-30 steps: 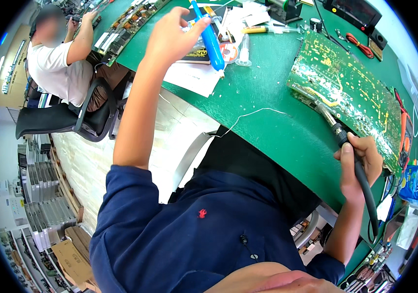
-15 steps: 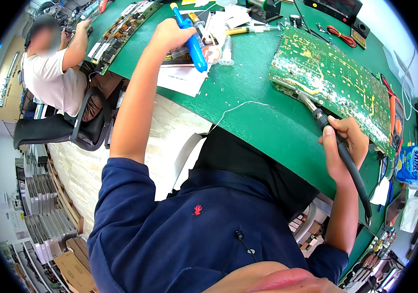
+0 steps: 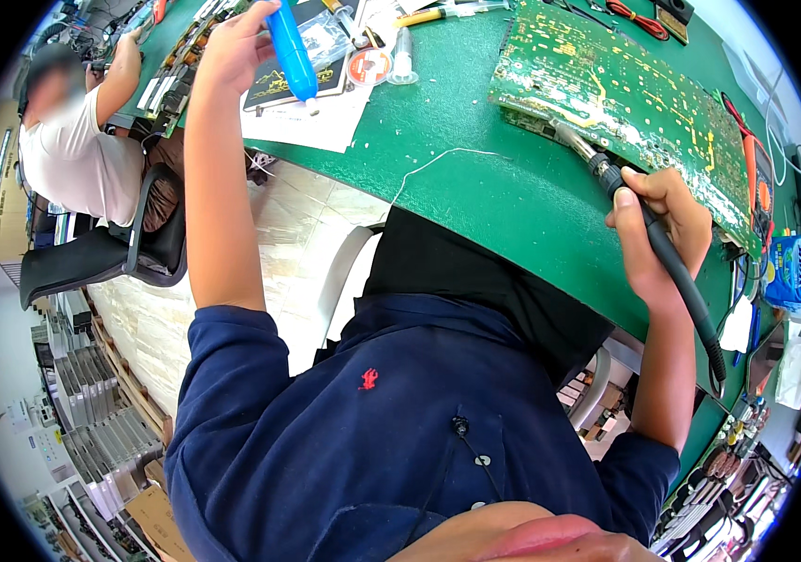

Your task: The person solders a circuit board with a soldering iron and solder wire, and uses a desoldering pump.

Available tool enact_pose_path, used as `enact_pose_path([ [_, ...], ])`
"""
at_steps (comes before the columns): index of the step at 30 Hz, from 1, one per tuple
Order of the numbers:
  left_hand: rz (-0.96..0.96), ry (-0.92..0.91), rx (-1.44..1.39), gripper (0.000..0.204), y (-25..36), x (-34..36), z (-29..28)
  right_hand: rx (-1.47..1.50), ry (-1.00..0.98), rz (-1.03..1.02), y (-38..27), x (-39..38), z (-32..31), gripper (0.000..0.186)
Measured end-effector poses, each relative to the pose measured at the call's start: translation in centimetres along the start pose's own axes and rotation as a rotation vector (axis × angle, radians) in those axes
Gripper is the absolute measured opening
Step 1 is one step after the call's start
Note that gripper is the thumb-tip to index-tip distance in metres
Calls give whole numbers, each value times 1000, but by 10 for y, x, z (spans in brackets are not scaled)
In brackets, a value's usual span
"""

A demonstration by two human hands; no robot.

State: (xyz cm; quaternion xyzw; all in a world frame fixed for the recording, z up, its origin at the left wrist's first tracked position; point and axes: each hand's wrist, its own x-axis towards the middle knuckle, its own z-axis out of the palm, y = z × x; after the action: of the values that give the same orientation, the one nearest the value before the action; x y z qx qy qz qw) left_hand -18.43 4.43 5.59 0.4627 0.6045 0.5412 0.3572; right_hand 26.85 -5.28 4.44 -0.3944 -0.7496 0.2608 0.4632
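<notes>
My left hand (image 3: pixel 237 51) is closed round a blue solder sucker (image 3: pixel 296 66), held high at the left above some papers (image 3: pixel 330 126). My right hand (image 3: pixel 653 225) grips a soldering iron (image 3: pixel 599 167) with a thick black cable. Its metal tip is at the near-left edge of a large green circuit board (image 3: pixel 625 94); whether it touches is too small to tell. A thin pale wire (image 3: pixel 457 150) lies on the green bench (image 3: pixel 494 215) below the board.
Syringes (image 3: pixel 429 17), a round reel (image 3: pixel 369 66) and small bags sit behind the papers. Red leads and a blue packet (image 3: pixel 787 272) are at the right. At the left, another person (image 3: pixel 73 164) works seated in a black chair (image 3: pixel 73 262) beside a row of boards (image 3: pixel 171 89).
My left hand has closed on the blue solder sucker and moved it leftward. The bench and board appear higher in the picture. My right hand still holds the iron at the board's edge.
</notes>
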Motion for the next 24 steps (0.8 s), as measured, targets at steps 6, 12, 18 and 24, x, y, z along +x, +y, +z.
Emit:
enact_pose_path([
  [6,58,-194,-480,34,21,-44,10,3,1,-6,1,1,1,6],
  [12,208,-463,-1032,33,39,-92,67,2,2,-17,2,1,0,5],
  [18,522,-152,-900,13,68,-119,135,13,4,-1,3,0,1,6],
  [24,543,-101,-882,15,62,-118,179,15,15,-9,5,0,1,6],
])
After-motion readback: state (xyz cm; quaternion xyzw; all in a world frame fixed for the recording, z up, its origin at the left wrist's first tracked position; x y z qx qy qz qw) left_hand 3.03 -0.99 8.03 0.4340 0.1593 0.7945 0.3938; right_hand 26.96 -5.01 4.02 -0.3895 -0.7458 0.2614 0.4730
